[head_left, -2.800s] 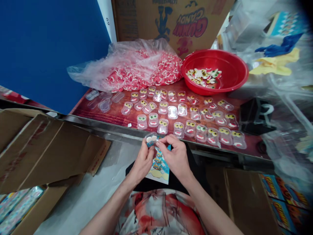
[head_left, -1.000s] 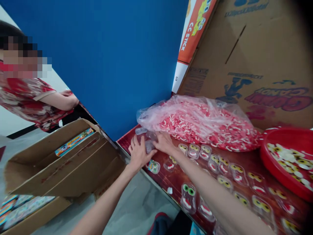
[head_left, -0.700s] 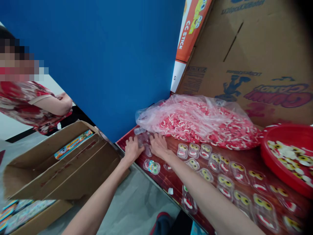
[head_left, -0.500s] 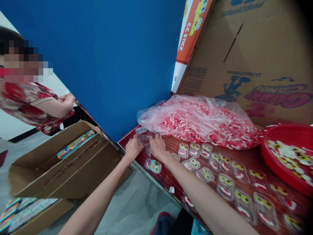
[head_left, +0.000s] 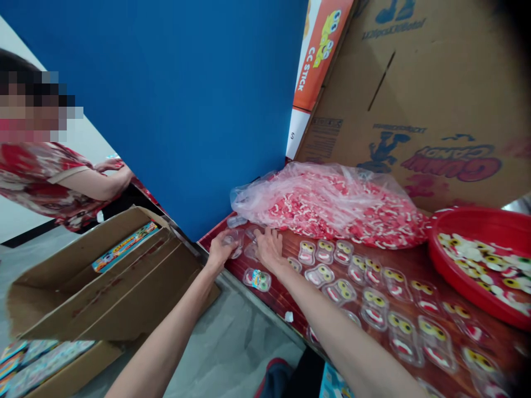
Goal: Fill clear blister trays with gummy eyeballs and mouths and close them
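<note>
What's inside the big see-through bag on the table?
The clear plastic bag is heaped with small red-and-white candies, showing through the film. What lies deep in the pile or under the bag is covered. It rests on the red table, before a cardboard box.

two hands reach over the table: one left hand point(head_left: 218, 251) and one right hand point(head_left: 269, 250). one plastic bag point(head_left: 327, 202) of red-and-white candies lies at 12 o'clock from them, one red bowl point(head_left: 477, 243) at 3 o'clock, one open cardboard box point(head_left: 103, 276) at 9 o'clock. the filled candy shells point(head_left: 375, 315) number about twenty; farther ones blur, so no exact count.
</note>
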The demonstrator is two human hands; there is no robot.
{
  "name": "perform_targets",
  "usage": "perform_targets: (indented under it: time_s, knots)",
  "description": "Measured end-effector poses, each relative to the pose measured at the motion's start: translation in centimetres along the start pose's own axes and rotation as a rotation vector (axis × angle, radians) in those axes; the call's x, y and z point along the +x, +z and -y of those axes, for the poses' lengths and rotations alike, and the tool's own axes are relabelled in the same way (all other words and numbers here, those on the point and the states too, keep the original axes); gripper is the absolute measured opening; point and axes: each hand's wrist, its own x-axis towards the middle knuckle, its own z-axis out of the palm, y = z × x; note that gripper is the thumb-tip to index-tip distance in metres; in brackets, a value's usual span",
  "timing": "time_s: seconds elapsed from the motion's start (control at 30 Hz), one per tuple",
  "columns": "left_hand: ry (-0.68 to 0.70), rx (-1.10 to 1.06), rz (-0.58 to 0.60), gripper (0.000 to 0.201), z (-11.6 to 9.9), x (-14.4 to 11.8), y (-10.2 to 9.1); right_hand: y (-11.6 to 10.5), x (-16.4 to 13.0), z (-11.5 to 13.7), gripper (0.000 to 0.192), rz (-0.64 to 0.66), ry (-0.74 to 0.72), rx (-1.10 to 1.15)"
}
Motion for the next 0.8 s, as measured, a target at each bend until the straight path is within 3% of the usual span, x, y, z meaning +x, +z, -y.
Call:
perform_targets:
  time_s: [0.13, 0.33, 0.6, 0.8]
  knots:
    - [-0.062, -0.173, 0.036, 0.052, 0.1, -0.6, -0.2, -0.4, 0.2, -1.0, 0.041, 0.027, 0.003, 0.058]
    - [-0.034, -0.281, 0.078, 0.060, -0.1, -1.6, -0.9, -0.9, 0.3, -2.2, 0.041, 0.037, -0.036, 0.071]
    - [0.032, -0.147, 0.054, 0.049, 0.5, -1.1, -1.3, -1.0, 0.2, -4.4, 0.038, 0.011, -0.020, 0.192]
    - [0.088, -0.029, 0.039, 0.037, 0.7, -0.1, -1.2, -1.6, 1.0, -5.7, 0.034, -0.095, 0.124, 0.432]
